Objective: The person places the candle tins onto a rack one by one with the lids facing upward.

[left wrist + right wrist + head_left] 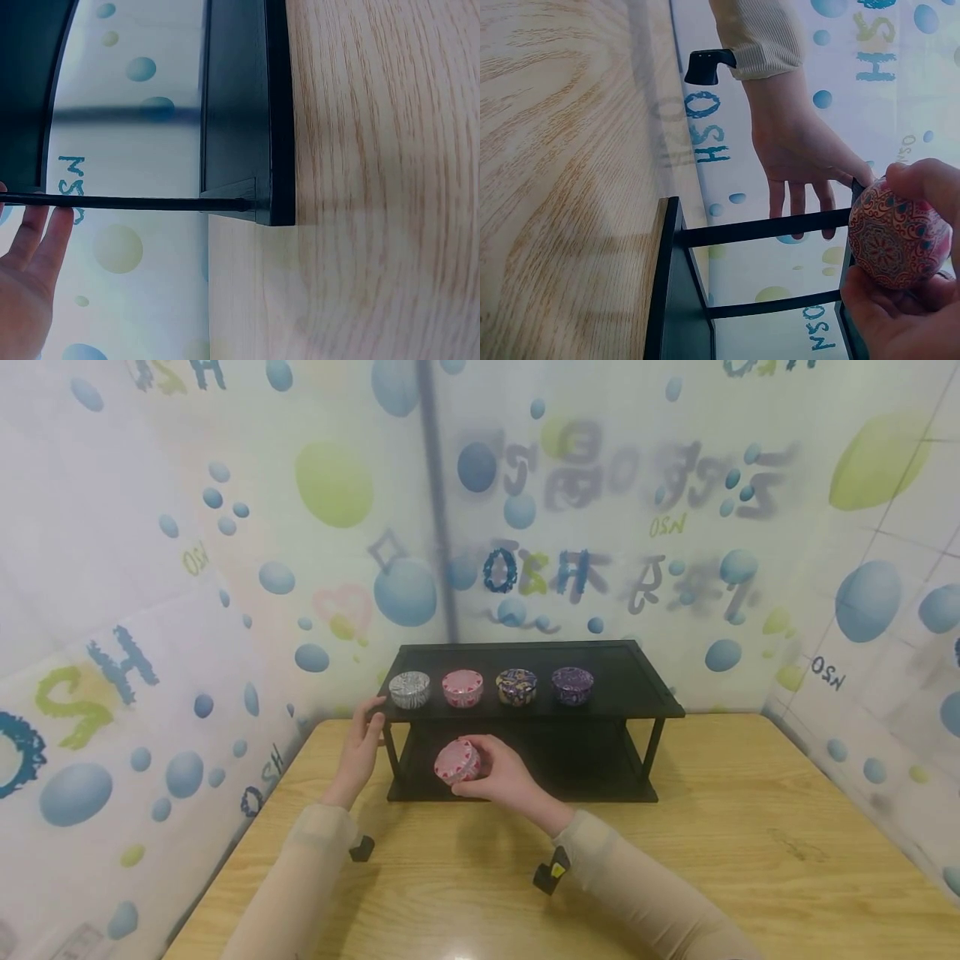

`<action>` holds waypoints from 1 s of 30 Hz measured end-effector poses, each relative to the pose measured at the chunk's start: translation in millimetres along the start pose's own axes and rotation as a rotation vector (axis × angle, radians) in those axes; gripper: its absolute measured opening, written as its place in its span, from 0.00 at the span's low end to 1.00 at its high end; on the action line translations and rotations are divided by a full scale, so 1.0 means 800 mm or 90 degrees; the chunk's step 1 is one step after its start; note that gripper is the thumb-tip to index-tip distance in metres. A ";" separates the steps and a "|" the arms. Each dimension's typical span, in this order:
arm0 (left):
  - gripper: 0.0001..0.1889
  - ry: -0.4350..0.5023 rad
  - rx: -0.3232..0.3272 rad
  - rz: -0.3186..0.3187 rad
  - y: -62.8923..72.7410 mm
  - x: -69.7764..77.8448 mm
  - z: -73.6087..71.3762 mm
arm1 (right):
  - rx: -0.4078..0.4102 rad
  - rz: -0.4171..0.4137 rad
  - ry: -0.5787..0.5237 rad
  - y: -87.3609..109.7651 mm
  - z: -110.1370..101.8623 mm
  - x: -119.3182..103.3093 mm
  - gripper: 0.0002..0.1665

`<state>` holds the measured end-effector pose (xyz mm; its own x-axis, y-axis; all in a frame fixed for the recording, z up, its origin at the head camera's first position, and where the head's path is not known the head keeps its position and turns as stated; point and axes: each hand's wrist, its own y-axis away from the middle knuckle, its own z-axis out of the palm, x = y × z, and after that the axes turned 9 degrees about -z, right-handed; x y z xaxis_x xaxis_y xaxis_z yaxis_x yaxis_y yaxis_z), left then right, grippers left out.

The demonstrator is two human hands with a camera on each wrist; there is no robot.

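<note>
In the head view my right hand (504, 777) holds a small round pink tin (456, 762) with red patterns between thumb and fingers. The tin is tilted, just in front of the lower board of a black two-tier rack (517, 785). Close up in the right wrist view, the tin (900, 234) shows a mandala-like pattern on its round face. My left hand (360, 756) touches the rack's left front corner; its fingers look straight beside the post (142, 202) in the left wrist view.
Along the upper board stand a silver-grey tin (409, 691), a pink tin (462, 689), a yellow-and-navy tin (517, 687) and a purple tin (572, 686). The rack stands on a wooden table (712, 843), with patterned walls behind and at both sides.
</note>
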<state>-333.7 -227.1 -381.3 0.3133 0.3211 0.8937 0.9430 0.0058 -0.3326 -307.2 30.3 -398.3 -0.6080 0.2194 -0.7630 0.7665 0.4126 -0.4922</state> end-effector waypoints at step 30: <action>0.21 -0.007 -0.002 0.008 -0.003 -0.005 0.001 | 0.020 0.034 -0.108 0.008 -0.009 0.013 0.40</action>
<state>-337.1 -228.1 -384.7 0.3239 0.3316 0.8861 0.9394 -0.0018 -0.3427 -309.9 41.7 -406.3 -0.5254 0.0872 -0.8464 0.8043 0.3754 -0.4606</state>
